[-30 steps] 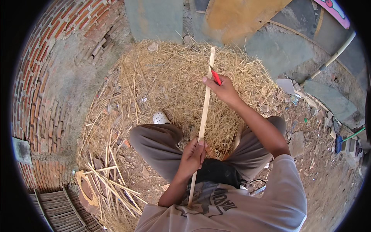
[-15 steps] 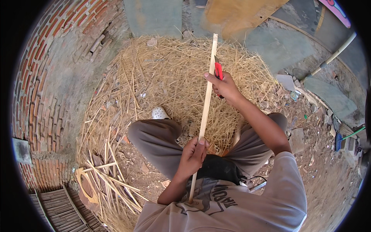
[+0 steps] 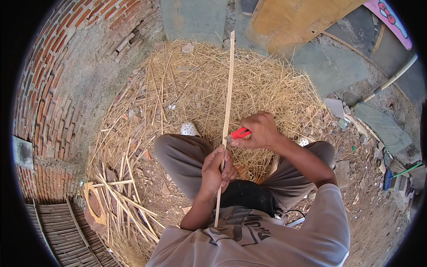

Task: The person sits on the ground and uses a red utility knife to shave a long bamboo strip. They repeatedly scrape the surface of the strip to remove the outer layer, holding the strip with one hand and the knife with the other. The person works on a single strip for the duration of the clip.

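Note:
A long pale strip of split bamboo (image 3: pixel 229 89) stands nearly upright in view, its lower end against my shirt. My left hand (image 3: pixel 216 170) is closed around its lower part, just above my lap. In my right hand (image 3: pixel 259 130) is a red utility knife (image 3: pixel 240 133), gripped by its handle. Its blade meets the strip a little above my left fingers. Part of the knife handle is hidden inside my right palm.
Between and beyond my crossed legs spreads a heap of shavings (image 3: pixel 262 84). Cut strips (image 3: pixel 129 202) lie at the left, near a slatted bamboo panel (image 3: pixel 62 233). A brick wall (image 3: pixel 49 115) rises on the left. Flat sheets (image 3: pixel 193 20) lie at the back.
My right hand has come down the strip toward my left hand, and the knife has turned from upright to pointing left. The strip's top has shifted left.

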Demonstrator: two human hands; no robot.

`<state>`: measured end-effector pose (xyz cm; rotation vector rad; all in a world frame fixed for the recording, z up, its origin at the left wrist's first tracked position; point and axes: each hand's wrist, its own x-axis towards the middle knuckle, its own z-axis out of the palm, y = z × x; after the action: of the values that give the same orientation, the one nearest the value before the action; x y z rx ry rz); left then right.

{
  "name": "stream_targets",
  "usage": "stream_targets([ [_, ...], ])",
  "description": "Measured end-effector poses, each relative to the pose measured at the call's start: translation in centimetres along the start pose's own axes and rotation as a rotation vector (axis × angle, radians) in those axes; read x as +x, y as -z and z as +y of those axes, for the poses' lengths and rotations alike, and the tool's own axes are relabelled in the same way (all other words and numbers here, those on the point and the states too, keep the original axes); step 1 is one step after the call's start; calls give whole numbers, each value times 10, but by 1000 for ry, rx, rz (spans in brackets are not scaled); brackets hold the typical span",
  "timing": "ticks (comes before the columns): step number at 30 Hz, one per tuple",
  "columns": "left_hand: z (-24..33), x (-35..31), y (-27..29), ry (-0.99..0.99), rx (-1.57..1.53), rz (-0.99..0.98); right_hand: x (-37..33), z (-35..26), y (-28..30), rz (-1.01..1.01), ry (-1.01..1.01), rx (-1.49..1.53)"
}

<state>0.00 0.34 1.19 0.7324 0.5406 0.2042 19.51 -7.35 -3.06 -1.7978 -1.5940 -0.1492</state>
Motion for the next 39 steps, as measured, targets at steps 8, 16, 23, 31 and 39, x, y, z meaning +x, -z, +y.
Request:
stream_targets([
  [8, 3, 1, -4, 48, -49, 7, -1, -3, 1, 81, 19, -96],
  [16, 3, 3, -6, 99, -82, 4, 5, 13, -1, 126, 18, -177],
  [23, -3, -2, -8, 175, -141, -35, 9, 38, 1, 117, -39, -256],
  [31, -15, -26, -5, 320, -81, -101, 17, 111, 28, 36, -531, -460],
  [39, -6, -35, 2, 393, -58, -151, 18, 162, 52, 161, -568, -548],
])
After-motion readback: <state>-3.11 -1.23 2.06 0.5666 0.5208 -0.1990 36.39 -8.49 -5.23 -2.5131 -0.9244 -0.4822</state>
